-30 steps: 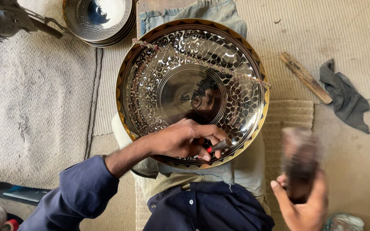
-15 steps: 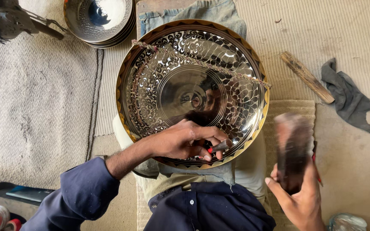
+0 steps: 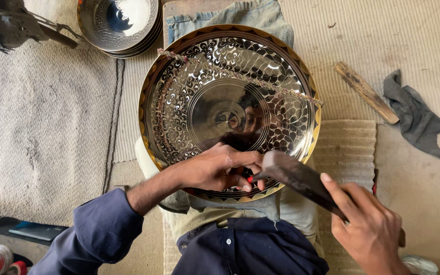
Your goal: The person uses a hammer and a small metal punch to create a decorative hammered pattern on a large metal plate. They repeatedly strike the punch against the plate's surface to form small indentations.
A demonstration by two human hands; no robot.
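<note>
Your left hand [image 3: 215, 170] pinches a small red-tipped punch [image 3: 250, 179] against the large round engraved brass tray [image 3: 179, 102] on your lap. Your right hand [image 3: 370, 229] grips a dark hammer [image 3: 296, 175], its head at the punch. Scale pattern covers most of the band; the centre is plain.

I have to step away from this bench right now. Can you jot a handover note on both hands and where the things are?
Left hand: rests on the engraved metal plate at its near rim, grip pinching a small red-tipped punch.
Right hand: grips a dark hammer, its head at the punch.
Plate lies on cloth over the lap.
Done: pattern covers most of the plate.
Left: cannot tell how much remains under the hand.
Spare bowls stacked far left.
</note>
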